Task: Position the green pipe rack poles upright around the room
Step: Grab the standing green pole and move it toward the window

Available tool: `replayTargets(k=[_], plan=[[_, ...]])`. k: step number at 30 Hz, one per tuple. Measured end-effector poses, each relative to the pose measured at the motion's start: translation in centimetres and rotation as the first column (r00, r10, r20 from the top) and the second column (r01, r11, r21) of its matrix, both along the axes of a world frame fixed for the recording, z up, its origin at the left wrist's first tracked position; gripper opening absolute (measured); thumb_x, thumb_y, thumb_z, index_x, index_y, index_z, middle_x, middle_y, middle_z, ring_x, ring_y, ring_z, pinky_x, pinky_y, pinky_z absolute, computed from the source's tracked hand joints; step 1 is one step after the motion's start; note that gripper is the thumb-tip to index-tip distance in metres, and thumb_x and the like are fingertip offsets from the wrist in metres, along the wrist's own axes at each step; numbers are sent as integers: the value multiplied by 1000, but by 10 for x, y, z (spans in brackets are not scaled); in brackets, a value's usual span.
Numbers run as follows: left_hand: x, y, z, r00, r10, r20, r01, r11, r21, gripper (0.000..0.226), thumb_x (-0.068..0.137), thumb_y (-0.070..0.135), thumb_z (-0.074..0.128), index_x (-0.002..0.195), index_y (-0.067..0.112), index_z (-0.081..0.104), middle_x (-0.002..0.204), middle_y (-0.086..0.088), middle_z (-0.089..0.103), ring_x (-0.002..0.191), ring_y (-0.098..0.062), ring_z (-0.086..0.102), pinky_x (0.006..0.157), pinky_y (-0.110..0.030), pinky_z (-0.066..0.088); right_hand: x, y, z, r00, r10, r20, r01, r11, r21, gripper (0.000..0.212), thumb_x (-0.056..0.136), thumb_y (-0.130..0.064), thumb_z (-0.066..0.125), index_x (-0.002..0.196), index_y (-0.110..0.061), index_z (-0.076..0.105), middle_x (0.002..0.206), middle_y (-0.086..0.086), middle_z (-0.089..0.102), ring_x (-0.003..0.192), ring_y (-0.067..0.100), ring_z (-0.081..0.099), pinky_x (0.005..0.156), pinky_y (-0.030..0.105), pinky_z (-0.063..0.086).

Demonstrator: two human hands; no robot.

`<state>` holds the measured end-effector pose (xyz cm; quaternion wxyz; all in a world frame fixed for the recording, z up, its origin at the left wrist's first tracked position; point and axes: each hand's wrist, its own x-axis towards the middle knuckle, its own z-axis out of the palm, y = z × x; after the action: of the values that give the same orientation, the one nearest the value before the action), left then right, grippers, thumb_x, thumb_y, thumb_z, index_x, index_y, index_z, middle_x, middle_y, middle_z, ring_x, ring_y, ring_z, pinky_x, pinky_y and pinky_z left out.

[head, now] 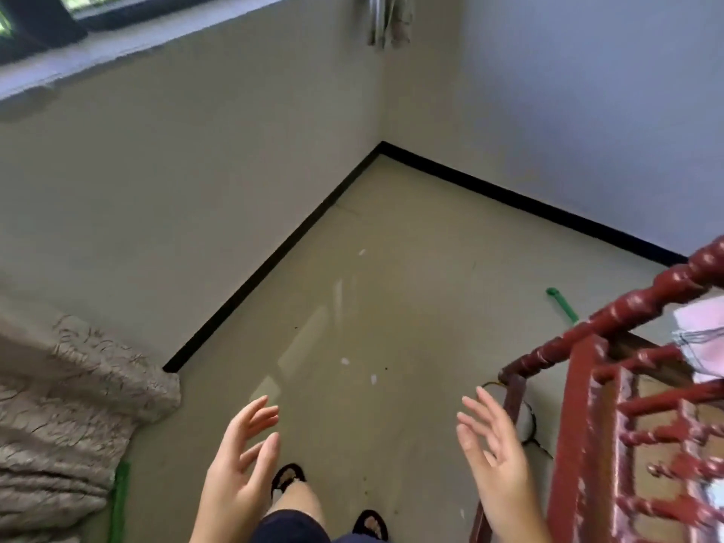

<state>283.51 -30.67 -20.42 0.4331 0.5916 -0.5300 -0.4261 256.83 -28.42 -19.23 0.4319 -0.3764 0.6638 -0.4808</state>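
One green pole (562, 303) lies on the floor at the right, its far end showing and the rest hidden behind the red wooden frame. A second green pole (119, 499) shows at the lower left beside the beige fabric, running down out of view. My left hand (239, 464) and my right hand (493, 456) are held out in front of me over the floor, palms facing each other, fingers spread, holding nothing. Both hands are well apart from either pole.
A red turned-wood bed frame (611, 386) fills the lower right, with pink cloth (701, 339) on it. Crumpled beige fabric (66, 405) covers the lower left. Two walls meet at a corner with black skirting (382, 145). A window sill (117, 45) is upper left. My sandalled feet stand below.
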Motion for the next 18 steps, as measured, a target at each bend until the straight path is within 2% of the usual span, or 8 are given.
replayTargets(k=[2, 6, 9, 12, 14, 18], plan=[[-19, -29, -1, 998, -52, 20, 52, 999, -4, 44, 74, 26, 52, 100, 62, 49, 109, 24, 61, 99, 1, 61, 76, -6, 47, -14, -13, -2, 998, -56, 12, 56, 998, 1, 46, 83, -6, 57, 113, -39, 48, 120, -10, 58, 101, -6, 58, 70, 5, 46], [-58, -100, -5, 981, -192, 35, 192, 981, 3, 35, 72, 44, 53, 102, 61, 49, 109, 23, 61, 101, 1, 60, 79, -9, 48, -42, -52, -12, 985, -170, 20, 170, 985, 10, 44, 82, -11, 57, 112, -41, 48, 118, -9, 62, 104, -1, 57, 73, 2, 44], [-85, -168, -1, 939, -331, 95, 333, 943, -4, 39, 76, 33, 53, 102, 62, 48, 109, 22, 61, 102, 2, 59, 80, -7, 47, -55, -101, -15, 966, -257, 15, 257, 966, -15, 45, 84, -11, 56, 121, -36, 46, 124, -8, 56, 106, -4, 56, 77, 2, 44], [-103, -235, -7, 884, -451, 121, 450, 892, 35, 34, 74, 42, 51, 105, 57, 48, 106, 10, 65, 103, 1, 59, 82, -7, 46, -65, -149, -23, 943, -332, 39, 333, 942, -30, 47, 85, -20, 54, 130, -28, 41, 122, -15, 53, 108, -6, 54, 79, 1, 42], [-113, -278, -9, 862, -487, 139, 485, 873, 46, 33, 77, 39, 51, 107, 52, 47, 107, 7, 64, 104, -2, 60, 83, -7, 46, -69, -178, -31, 914, -405, 24, 406, 913, -29, 49, 85, -25, 54, 132, -28, 40, 122, -17, 53, 109, -5, 54, 81, 2, 42], [-140, -349, -13, 833, -539, 125, 530, 842, 97, 33, 79, 32, 49, 108, 47, 45, 110, 6, 62, 103, -8, 60, 83, -7, 45, -77, -222, -40, 866, -501, 14, 500, 865, 33, 48, 87, -18, 54, 132, -22, 41, 126, -8, 54, 111, 0, 55, 82, 3, 42]])
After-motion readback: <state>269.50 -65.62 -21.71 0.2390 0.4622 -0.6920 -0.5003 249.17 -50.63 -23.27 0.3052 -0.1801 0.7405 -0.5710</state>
